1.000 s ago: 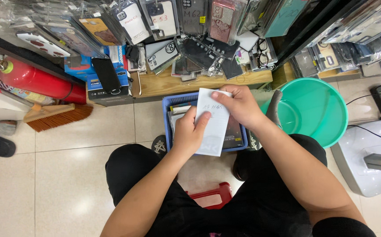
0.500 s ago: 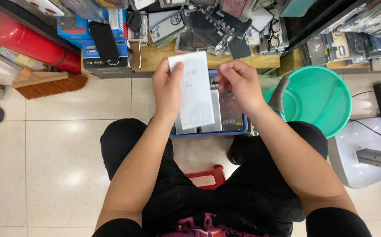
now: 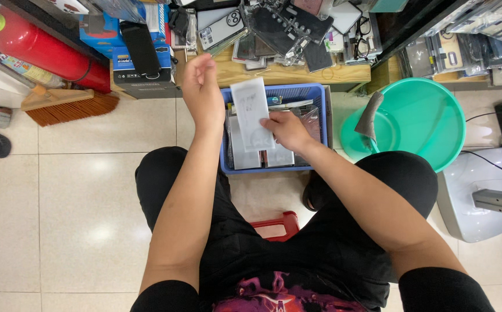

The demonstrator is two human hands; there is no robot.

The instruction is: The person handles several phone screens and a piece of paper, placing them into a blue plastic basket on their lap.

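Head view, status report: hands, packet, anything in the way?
Right hand grips white packet over blue basket. Left hand raised beside it, off the packet. Nothing in the way.

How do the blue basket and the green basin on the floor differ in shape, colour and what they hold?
The blue basket is rectangular with mesh-like walls; the green basin is round and smooth. The basket is packed with flat clear packets; the basin holds only a grey cloth draped over its rim. Both sit on the tiled floor.
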